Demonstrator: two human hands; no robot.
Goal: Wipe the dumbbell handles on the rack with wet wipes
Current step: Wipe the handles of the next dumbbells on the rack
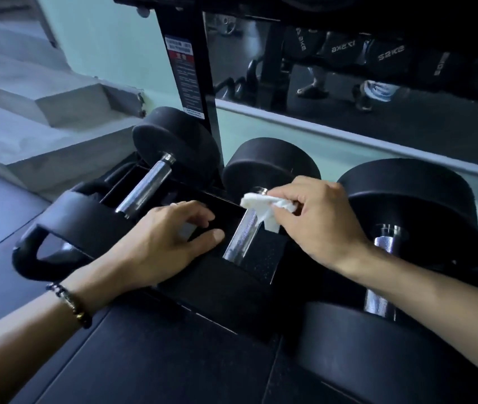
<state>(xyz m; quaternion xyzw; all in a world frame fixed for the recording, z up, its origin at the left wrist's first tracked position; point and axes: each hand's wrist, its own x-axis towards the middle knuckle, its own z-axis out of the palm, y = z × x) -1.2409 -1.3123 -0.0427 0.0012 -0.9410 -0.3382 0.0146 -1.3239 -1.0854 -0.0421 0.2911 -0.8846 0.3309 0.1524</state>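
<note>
the right hand point(316, 220) pinches a white wet wipe point(264, 207) against the middle dumbbell handle point(242, 234). the left hand point(168, 243), fingers relaxed, rests on the rack point(217, 287).

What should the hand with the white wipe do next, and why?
Probably draw the wet wipe down the middle dumbbell handle toward the near end. The right hand pinches it at the handle's far end, so most of the bare metal below looks unwiped. The left hand rests on the rack.
</note>
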